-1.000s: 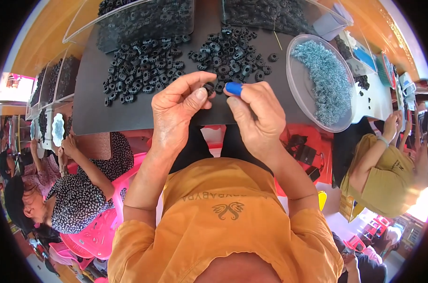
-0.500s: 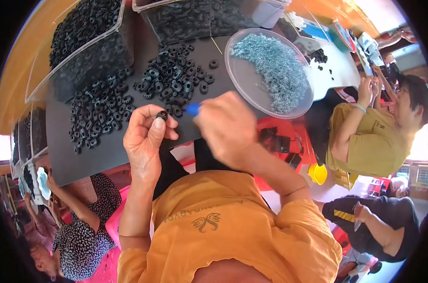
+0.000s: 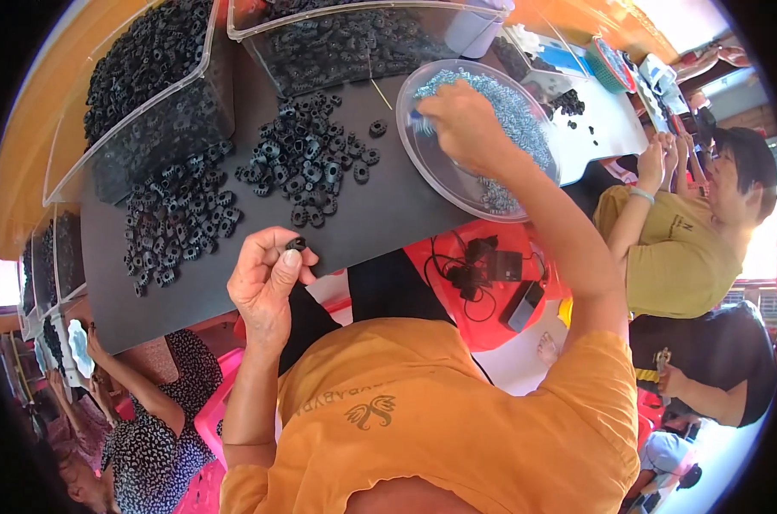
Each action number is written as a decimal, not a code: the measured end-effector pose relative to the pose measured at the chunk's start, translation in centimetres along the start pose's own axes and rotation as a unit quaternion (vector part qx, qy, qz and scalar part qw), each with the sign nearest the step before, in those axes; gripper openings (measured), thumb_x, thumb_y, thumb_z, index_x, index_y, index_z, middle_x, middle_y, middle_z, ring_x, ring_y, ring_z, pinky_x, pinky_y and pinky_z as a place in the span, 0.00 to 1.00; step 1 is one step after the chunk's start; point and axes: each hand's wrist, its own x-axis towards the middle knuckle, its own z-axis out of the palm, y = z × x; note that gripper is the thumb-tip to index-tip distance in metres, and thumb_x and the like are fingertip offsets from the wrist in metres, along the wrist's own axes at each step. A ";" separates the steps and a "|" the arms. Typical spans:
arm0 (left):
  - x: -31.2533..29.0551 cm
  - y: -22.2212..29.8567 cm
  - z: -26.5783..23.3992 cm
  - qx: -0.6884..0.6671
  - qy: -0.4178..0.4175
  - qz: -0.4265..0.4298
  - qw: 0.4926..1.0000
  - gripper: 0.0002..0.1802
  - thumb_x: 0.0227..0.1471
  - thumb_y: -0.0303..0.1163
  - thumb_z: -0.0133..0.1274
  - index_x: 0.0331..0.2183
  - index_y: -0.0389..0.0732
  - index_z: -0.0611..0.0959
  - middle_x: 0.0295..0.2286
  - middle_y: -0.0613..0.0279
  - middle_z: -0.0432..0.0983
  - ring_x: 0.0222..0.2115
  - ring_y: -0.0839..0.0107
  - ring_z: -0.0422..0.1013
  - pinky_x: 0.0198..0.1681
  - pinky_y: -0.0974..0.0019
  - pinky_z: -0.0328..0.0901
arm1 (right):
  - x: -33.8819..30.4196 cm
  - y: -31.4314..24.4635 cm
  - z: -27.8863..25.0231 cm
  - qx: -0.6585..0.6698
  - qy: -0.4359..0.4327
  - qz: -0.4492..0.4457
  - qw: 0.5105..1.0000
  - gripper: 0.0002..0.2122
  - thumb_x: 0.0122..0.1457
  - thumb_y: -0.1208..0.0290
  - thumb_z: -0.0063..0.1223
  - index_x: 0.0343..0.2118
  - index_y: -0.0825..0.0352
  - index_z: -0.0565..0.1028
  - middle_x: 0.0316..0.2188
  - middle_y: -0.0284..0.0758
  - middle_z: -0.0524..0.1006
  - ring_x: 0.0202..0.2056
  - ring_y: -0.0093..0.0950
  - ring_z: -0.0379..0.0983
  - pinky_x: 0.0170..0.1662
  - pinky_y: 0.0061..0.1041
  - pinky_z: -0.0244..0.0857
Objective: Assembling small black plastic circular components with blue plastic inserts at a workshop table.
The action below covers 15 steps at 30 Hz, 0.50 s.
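Observation:
Above the table's near edge, my left hand (image 3: 268, 283) pinches a small black plastic part (image 3: 296, 244) between thumb and fingers. My right hand (image 3: 464, 124) reaches over the round clear tray (image 3: 423, 176), its fingers closed around a small blue object (image 3: 418, 115), too blurred to name. Inside that tray lies a heap of small silvery-blue pieces (image 3: 521, 128) that look like coil springs. Two loose piles of black plastic parts, one pile (image 3: 307, 154) in the middle and another pile (image 3: 179, 218) at left, lie on the dark table (image 3: 354, 231).
Clear bins of black parts stand behind, one bin (image 3: 161, 107) at left and another bin (image 3: 346, 51) at back. A red stool (image 3: 491, 321) at right carries black cables and adapters. Other people sit at both sides, including a person in an olive shirt (image 3: 671, 244).
My right hand has moved away from beside my left hand, up and right into the round tray, with the blue object. My left hand still pinches the black part, slightly lower.

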 end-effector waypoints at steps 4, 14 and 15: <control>-0.1 0.0 -0.4 -0.013 -0.007 -0.003 1.000 0.12 0.53 0.29 0.52 0.37 0.31 0.73 0.24 0.56 0.74 0.20 0.76 0.67 0.23 0.77 0.63 | -0.6 0.3 -2.5 0.132 0.009 0.053 0.990 0.06 0.47 0.76 0.49 0.28 0.65 0.77 0.24 0.41 0.74 0.33 0.41 0.69 0.38 0.39 0.63; 0.1 -0.1 -0.3 -0.015 -0.004 -0.006 1.000 0.13 0.52 0.28 0.53 0.37 0.31 0.72 0.25 0.55 0.74 0.21 0.75 0.68 0.22 0.77 0.64 | -1.5 0.6 -3.4 0.086 -0.024 0.049 0.995 0.05 0.46 0.75 0.51 0.27 0.64 0.77 0.25 0.39 0.74 0.33 0.40 0.69 0.38 0.37 0.63; 0.1 -0.2 -0.2 -0.013 -0.001 -0.005 1.000 0.13 0.52 0.28 0.53 0.37 0.31 0.72 0.25 0.55 0.74 0.21 0.75 0.68 0.22 0.77 0.64 | -1.2 0.9 -2.9 0.067 -0.003 0.044 0.997 0.05 0.46 0.75 0.52 0.27 0.64 0.77 0.25 0.39 0.74 0.33 0.40 0.69 0.38 0.37 0.63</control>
